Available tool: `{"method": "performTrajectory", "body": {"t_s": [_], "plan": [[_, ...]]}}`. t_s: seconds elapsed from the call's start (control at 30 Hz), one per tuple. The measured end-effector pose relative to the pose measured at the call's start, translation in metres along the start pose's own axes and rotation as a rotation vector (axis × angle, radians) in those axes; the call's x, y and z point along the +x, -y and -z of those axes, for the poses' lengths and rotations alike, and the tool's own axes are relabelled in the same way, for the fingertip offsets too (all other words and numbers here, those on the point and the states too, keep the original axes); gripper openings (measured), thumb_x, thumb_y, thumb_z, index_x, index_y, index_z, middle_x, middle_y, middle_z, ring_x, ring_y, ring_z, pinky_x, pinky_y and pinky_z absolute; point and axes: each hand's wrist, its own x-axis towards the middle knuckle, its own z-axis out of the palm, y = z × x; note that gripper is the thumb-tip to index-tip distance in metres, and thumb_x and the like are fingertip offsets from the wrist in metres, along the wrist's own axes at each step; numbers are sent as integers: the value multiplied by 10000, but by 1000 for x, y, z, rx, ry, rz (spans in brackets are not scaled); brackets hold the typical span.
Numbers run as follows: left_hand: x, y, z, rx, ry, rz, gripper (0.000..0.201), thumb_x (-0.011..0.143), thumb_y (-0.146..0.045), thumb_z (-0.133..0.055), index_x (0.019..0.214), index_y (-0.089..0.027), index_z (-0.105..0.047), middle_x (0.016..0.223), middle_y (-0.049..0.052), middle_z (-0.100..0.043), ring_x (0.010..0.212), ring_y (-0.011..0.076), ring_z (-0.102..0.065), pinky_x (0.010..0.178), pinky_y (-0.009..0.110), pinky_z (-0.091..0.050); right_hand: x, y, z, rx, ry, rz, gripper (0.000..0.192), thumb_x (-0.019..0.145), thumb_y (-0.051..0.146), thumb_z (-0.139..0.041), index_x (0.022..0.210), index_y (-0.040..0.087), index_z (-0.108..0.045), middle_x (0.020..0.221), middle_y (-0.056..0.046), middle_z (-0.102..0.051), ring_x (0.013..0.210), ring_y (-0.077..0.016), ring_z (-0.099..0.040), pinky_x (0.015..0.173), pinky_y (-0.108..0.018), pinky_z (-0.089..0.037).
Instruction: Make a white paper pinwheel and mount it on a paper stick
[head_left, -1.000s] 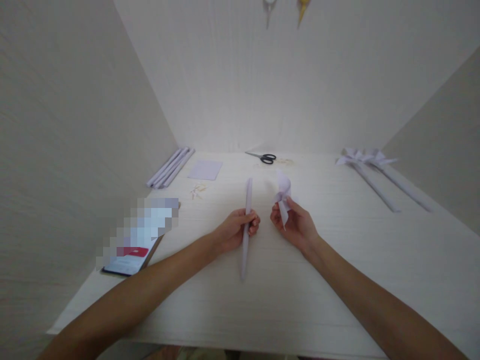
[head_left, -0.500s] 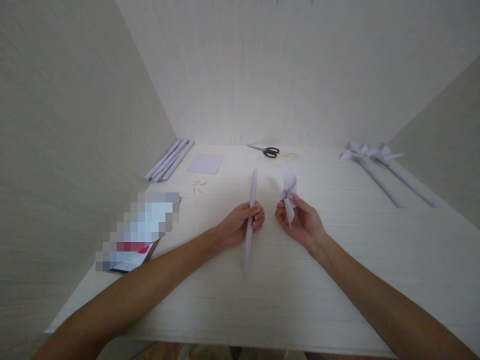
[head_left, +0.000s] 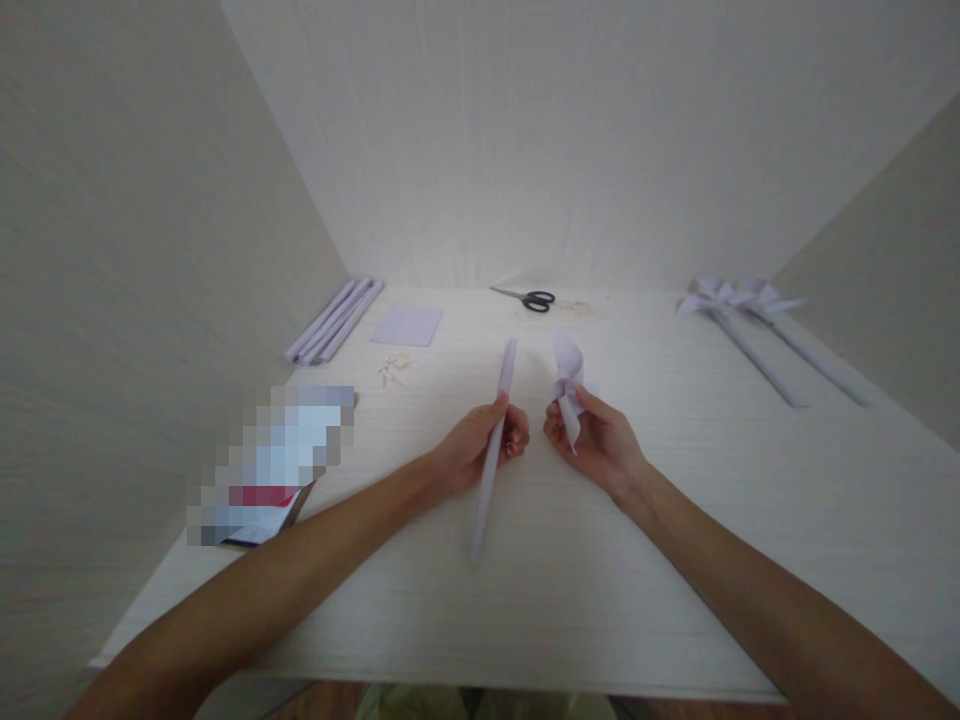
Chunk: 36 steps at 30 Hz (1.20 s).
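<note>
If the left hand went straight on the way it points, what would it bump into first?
Likely the right hand or the folded paper it grips: the left hand, holding a paper stick, angles that way. One view leaves depth, and which comes first, unclear.

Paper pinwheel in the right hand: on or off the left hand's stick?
Off: a gap of table separates the pinwheel, held in the right hand, from the stick in the left hand.
</note>
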Motion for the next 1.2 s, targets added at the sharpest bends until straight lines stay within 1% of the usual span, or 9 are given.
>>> {"method": "performTrajectory", "body": {"t_s": [0.1,0.2,0.27,0.37,0.43,0.67,0.8,1.0,1.2], "plan": [[-1,-1,-2,6,-4,10,340,795,-367,-432,755,-85,-620,472,-21,-383,477,77,-401,474,185,-335,-1,0,0,-1,4,4,89,729,130,-518,676,131,-590,560,-28,-655,516,-97,-606,536,-171,-507],[-2,-2,-2,-34,4,-25,223,802,-277,-434,871,-132,-589,442,-32,-394,496,95,-453,539,197,-378,-1,0,0,-1,-2,4,123,744,129,-494,667,131,-590,551,-30,-655,511,-97,-605,531,-174,-507],[-2,-2,-1,-51,-21,-48,155,792,-245,-448,846,-161,-566,453,-23,-444,520,107,-493,582,215,-404,-1,0,1,-14,3,6,113,738,135,-506,664,130,-591,549,-37,-655,514,-103,-608,532,-179,-509],[-2,-2,-1,-77,-63,-26,94,767,-225,-487,769,-154,-548,578,9,-524,584,107,-528,601,219,-417,0,0,3,-26,19,11,77,721,147,-536,667,135,-590,561,-38,-657,522,-107,-610,541,-185,-511],[-2,-2,-1,-88,-81,2,109,760,-226,-497,725,-137,-549,624,15,-515,585,92,-514,575,200,-407,1,0,3,-22,19,3,81,724,152,-533,669,139,-590,565,-35,-657,530,-105,-610,545,-183,-511],[-1,-1,-3,-76,-59,-5,249,802,-266,-421,653,-121,-559,537,-8,-412,512,74,-435,493,175,-361,1,-1,3,-10,12,1,99,727,142,-513,665,143,-590,559,-26,-651,532,-98,-606,539,-175,-506],[-1,-1,-4,-45,-91,-6,278,801,-282,-428,638,-114,-577,522,-4,-419,507,76,-434,498,180,-365,0,-1,3,-9,20,-2,85,722,143,-522,671,149,-590,559,-18,-650,524,-96,-602,534,-173,-503],[-1,2,-2,11,-66,-58,268,785,-304,-468,705,-104,-628,543,7,-463,545,79,-464,538,190,-374,1,0,2,-17,12,-2,115,728,148,-519,634,143,-585,544,-26,-647,518,-96,-601,538,-171,-502],[-1,3,-1,51,-71,-70,260,766,-307,-503,716,-95,-646,548,3,-471,552,70,-461,553,190,-361,2,-1,2,-16,18,-10,138,736,148,-498,635,134,-591,539,-35,-645,513,-97,-600,539,-176,-505]]}}
